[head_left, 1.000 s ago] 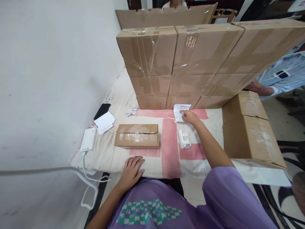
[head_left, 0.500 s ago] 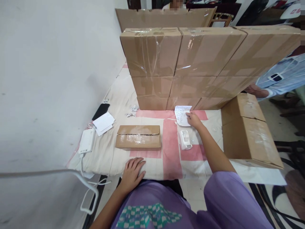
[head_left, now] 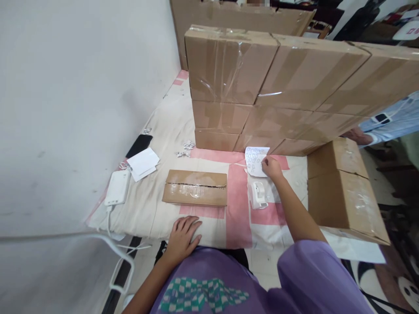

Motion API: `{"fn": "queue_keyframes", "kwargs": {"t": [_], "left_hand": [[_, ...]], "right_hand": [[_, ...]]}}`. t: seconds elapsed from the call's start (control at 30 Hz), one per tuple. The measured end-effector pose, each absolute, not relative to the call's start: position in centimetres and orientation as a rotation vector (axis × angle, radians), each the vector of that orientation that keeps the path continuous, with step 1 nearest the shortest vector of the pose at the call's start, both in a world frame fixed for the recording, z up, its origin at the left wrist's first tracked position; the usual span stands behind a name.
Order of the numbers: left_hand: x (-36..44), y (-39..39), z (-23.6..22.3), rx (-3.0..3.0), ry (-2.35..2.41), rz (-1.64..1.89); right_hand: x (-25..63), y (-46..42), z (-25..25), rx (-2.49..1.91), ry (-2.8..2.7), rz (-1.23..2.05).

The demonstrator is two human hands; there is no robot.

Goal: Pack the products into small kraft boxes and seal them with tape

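Observation:
My right hand (head_left: 272, 167) rests on the right part of a white sheet of paper (head_left: 252, 162) marked with rows of small hand-drawn shapes. Its fingers are curled together, and what they hold, if anything, is hidden. Just below the sheet stands a white tape dispenser (head_left: 258, 195). My left hand (head_left: 185, 235) lies flat on the table's front edge, fingers stretched and holding nothing. Beyond its fingertips sits a closed, taped cardboard box (head_left: 196, 188), apart from the hand.
Taped cardboard boxes (head_left: 225, 69) form a wall at the back. An open carton (head_left: 327, 192) lies on its side at the right. Left are a white power bank (head_left: 117, 187), white papers (head_left: 143, 163), a black pouch (head_left: 139, 145) and crumpled scraps (head_left: 188, 147). A person's sleeve (head_left: 393, 117) shows far right.
My right hand's extended finger has curled in with the others over the sheet. The camera view has shifted slightly. My left hand stays in place.

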State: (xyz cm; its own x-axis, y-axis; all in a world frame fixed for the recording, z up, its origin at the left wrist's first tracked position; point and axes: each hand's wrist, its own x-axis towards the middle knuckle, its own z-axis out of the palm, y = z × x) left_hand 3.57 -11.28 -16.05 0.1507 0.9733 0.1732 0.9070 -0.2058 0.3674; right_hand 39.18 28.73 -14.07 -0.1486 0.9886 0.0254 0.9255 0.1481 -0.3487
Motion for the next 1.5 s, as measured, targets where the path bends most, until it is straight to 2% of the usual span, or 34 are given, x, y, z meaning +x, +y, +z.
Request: {"fn": "queue_keyframes", "kwargs": {"t": [1.13,1.5], "left_hand": [[3.5,-11.0,-16.7,2.248,1.829,0.727],[3.5,-10.9,-16.6,2.245,1.819,0.728]], "right_hand": [[40.8,28.1,-14.8,-1.609,-2.395,0.334],[40.1,27.1,-14.0,-1.753,-2.174,0.335]]}}
